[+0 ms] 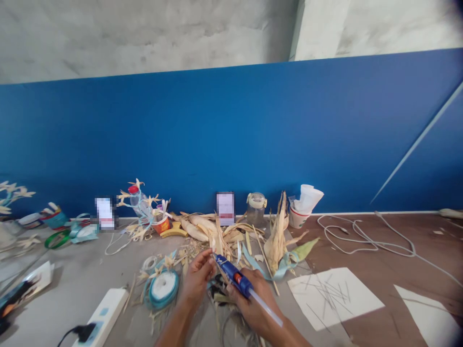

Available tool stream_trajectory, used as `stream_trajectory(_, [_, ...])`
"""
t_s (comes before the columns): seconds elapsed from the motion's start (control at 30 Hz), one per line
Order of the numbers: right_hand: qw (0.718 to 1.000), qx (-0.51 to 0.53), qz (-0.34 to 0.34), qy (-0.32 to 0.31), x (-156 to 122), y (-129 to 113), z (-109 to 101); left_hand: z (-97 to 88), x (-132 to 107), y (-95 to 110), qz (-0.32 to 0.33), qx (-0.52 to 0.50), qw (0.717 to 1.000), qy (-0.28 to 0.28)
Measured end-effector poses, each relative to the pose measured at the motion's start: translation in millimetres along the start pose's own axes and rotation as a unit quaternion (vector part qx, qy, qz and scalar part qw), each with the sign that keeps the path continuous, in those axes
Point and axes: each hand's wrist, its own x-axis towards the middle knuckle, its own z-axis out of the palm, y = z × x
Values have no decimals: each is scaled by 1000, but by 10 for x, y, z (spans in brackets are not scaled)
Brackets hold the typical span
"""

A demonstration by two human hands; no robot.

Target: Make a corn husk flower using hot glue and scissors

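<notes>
My right hand (pixel 258 299) is wrapped around a blue glue gun (pixel 228 269), with a translucent glue stick (pixel 266 308) poking out of its back end. The gun's tip points up and left, close to the fingertips of my left hand (pixel 196 280). Those fingers are pinched together near the nozzle; whatever they hold is too small to make out. Behind both hands lies a heap of dried corn husks (pixel 198 226). Left of my left hand is a spool of blue ribbon (pixel 164 287), with husk scraps around it.
A white power strip (pixel 103 315) lies front left. Along the blue partition (pixel 224 130) stand a phone (pixel 225 208), a glass jar (pixel 256 209) and a paper cup (pixel 299 218). White paper (pixel 336 296) with thin dark sticks and a white cable (pixel 365 243) lie right.
</notes>
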Motion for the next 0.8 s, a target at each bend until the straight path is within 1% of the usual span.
stream_trajectory(0.13, [1000,-3,-1,3,-2,12,19,-13,0,-15,2,0,1000,-9])
stream_trajectory(0.37, [1000,-8,4,-7,0,-20,-5,-5,3,-21,-8,-10,1000,0])
stream_trajectory(0.5, [999,34,-9,13,-13,-39,-69,-11,5,-21,-15,-32,999,2])
stream_trajectory(0.63, [997,67,-30,36,-16,14,-99,0,-1,16,-17,-42,999,10])
stream_trajectory(0.7, [998,48,-18,35,-6,70,-78,13,-11,43,-16,-41,999,8])
stream_trajectory(0.8, [999,-14,26,23,19,172,-10,31,-32,77,-23,-48,999,0])
